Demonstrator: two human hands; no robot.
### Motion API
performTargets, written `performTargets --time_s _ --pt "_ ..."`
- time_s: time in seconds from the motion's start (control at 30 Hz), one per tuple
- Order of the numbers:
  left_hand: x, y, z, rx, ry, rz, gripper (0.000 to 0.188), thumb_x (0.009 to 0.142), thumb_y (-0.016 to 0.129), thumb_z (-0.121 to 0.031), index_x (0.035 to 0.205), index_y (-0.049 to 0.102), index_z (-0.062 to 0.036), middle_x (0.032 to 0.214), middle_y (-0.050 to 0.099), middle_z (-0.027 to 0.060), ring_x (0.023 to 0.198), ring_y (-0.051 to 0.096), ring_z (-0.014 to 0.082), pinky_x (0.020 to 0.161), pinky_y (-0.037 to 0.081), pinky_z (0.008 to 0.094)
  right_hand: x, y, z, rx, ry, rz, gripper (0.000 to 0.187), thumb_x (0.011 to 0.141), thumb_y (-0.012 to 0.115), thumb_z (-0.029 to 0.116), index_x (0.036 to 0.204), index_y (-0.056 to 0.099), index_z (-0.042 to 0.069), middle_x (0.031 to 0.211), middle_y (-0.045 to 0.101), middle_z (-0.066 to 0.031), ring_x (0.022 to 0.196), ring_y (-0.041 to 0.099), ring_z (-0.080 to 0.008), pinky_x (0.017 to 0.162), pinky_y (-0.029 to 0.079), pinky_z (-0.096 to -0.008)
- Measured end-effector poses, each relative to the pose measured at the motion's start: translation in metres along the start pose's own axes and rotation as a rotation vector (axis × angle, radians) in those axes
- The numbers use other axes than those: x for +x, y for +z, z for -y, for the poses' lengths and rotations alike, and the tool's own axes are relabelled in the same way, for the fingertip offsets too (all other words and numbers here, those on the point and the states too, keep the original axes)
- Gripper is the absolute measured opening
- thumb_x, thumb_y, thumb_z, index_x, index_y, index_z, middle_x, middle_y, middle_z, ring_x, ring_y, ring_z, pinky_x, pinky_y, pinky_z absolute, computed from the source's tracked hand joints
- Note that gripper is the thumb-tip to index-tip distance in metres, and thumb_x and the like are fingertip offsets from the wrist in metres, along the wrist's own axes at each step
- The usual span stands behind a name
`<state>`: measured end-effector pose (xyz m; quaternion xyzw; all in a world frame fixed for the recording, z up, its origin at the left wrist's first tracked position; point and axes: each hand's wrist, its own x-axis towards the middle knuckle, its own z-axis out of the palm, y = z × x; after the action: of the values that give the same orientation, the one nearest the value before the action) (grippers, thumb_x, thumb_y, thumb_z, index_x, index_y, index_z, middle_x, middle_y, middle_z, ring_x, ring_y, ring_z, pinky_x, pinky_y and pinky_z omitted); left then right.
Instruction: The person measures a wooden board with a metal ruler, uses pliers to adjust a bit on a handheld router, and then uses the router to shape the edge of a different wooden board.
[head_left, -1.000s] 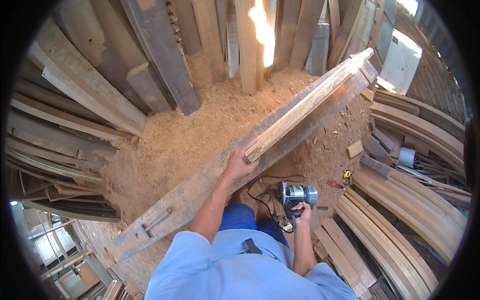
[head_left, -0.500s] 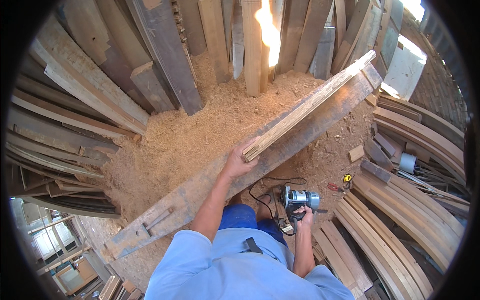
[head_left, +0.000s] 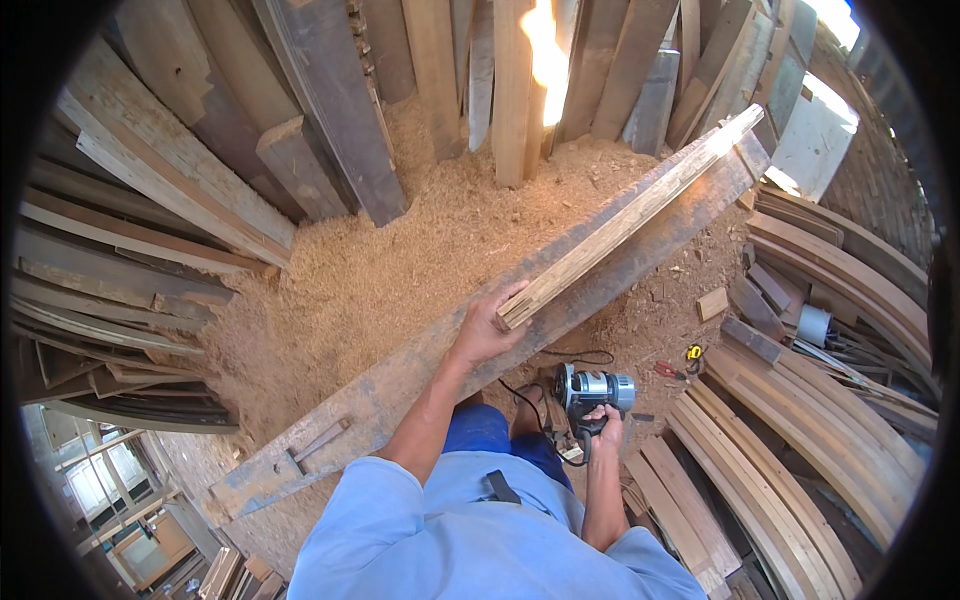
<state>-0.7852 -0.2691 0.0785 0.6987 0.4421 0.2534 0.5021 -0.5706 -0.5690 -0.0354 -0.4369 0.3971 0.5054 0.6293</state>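
Note:
My left hand [head_left: 490, 325] is closed around the near end of a long, narrow wooden strip [head_left: 630, 215]. The strip slants away to the far right on top of a broad, worn wooden plank [head_left: 370, 395]. Low on the right, beside my knees and off the plank, my right hand [head_left: 606, 424] grips the black handle of a corded power tool [head_left: 600, 388] with a silver motor housing. Its underside is hidden, and its black cord [head_left: 575, 356] loops toward my legs.
Wood shavings [head_left: 370, 270] cover the floor beyond the plank. Upright boards [head_left: 430, 80] lean at the back and left. Stacked boards [head_left: 780, 460] lie at right, near a yellow tape measure [head_left: 694, 352], red-handled pliers [head_left: 670, 370] and a white container [head_left: 814, 324].
My left hand and the wooden strip have shifted slightly to the right. The power tool in my right hand has moved a little left and tilted slightly.

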Motion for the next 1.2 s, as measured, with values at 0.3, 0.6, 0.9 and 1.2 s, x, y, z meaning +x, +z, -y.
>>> performTargets --time_s 0.3,0.6,0.9,1.2 --pt "-0.007 0.003 0.018 0.005 0.033 -0.023 0.056 0.078 0.081 -0.008 0.131 0.062 -0.0046 0.117 0.072 0.0139 0.106 0.071 0.0239 0.092 0.054 0.0335 0.002 0.005 -0.008 -0.006 0.025 -0.028 0.018 0.095 0.053 0.019 0.079 0.054 0.011 0.062 0.055 0.0036 0.054 0.056 -0.0118 0.058 0.051 -0.0335" --pt "-0.011 0.001 0.030 0.048 0.074 0.004 0.068 0.075 0.083 -0.013 0.136 0.057 -0.0073 0.127 0.066 0.0191 0.119 0.063 0.0362 0.100 0.051 0.0410 0.000 0.010 -0.013 -0.011 0.008 0.003 0.020 0.095 0.053 0.020 0.077 0.053 0.012 0.062 0.054 0.0034 0.054 0.055 -0.0120 0.056 0.050 -0.0332" --pt "-0.075 -0.017 0.062 0.276 -0.420 0.075 0.038 0.083 0.076 -0.033 0.106 0.069 -0.0036 0.104 0.070 0.0190 0.096 0.068 0.0345 0.083 0.053 0.0422 -0.011 0.016 -0.001 0.132 -0.003 0.019 0.017 0.095 0.053 0.019 0.080 0.054 0.011 0.062 0.054 0.0030 0.056 0.056 -0.0120 0.059 0.050 -0.0323" --pt "-0.161 0.085 0.011 -0.123 -0.159 1.387 0.049 0.099 0.056 -0.030 0.137 0.054 0.0005 0.130 0.064 0.0201 0.119 0.062 0.0310 0.102 0.047 0.0397 -0.037 0.021 0.013 0.367 -0.178 0.033 0.021 0.095 0.057 0.020 0.083 0.050 0.003 0.060 0.052 0.0009 0.053 0.054 -0.0121 0.057 0.053 -0.0286"
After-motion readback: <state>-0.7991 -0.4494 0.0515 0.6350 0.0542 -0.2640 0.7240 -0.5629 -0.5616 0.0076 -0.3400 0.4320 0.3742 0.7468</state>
